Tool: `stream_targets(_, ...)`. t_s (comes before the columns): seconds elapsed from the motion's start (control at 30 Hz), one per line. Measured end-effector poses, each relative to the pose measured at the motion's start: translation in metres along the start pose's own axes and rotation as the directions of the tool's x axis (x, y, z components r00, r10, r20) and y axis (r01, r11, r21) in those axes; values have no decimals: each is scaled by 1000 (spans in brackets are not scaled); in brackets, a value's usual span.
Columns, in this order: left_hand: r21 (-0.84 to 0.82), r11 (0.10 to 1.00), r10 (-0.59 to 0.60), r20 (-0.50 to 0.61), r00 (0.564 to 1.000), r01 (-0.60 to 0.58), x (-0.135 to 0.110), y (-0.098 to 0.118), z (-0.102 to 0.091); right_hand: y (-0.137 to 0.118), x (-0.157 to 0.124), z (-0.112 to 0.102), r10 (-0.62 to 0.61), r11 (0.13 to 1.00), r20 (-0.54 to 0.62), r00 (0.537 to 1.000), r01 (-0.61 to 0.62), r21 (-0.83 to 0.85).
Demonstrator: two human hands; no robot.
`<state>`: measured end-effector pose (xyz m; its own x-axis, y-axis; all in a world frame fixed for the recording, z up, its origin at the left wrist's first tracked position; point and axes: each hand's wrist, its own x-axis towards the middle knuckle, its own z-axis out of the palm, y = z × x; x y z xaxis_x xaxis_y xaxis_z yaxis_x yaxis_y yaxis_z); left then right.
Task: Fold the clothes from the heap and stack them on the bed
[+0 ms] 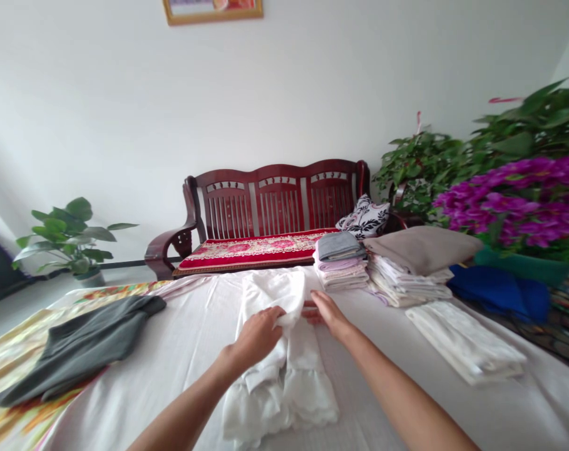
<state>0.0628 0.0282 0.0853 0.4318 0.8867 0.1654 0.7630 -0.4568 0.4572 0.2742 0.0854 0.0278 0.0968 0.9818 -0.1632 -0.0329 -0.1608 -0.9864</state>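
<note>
- In the head view, a white garment [305, 360] was laid lengthwise on a pale sheet [176, 347], in front of the wearer, with its ruffled end nearest and its other end towards the wooden bench [277, 194].
- Near the garment's middle, a raised part of the cloth was pinched between the thumb and fingers of the left hand [260, 331].
- The right hand [330, 314] was held with fingers extended at the garment's right edge; nothing was gripped by it, and whether the cloth was touched could not be told.
- The step in hand was judged to be the turning-in or straightening of the garment's far part.
- For the next move, a steady left pinch and a flat right palm seemed to be called for, so that the layers could be smoothed.
- To the right, two stacks of folded cloth [341, 268] and a folded white cloth [467, 341] were placed; to the left, a dark grey garment [89, 347] was spread.
- No brand, label or writing could be read.
</note>
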Motion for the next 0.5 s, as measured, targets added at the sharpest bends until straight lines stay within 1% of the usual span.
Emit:
stream_targets(0.1,91,995,47,20,999,-48,-17,11,16,-3,12,4,-4,1000,-3,1000,4,-3)
stream_targets(0.17,108,992,61,25,998,-64,-27,17,29,-5,20,7,-14,1000,-26,1000,14,-18)
stream_targets(0.27,100,995,23,36,999,-26,-36,19,47,-6,33,13,-35,999,-79,996,31,-42)
stream_targets(0.33,83,997,-2,32,999,0,-36,18,54,-7,43,17,-44,998,-107,993,40,-47)
stream_targets(0.4,49,999,7,7,1000,-7,-32,15,55,-9,53,20,-42,999,-119,992,38,-35)
stream_targets(0.43,21,1000,20,-20,1000,-19,-29,13,52,-11,58,22,-35,999,-117,992,32,-23)
stream_targets(0.5,-53,997,42,-115,992,-49,-23,10,41,-13,68,26,-21,1000,-98,995,22,8)
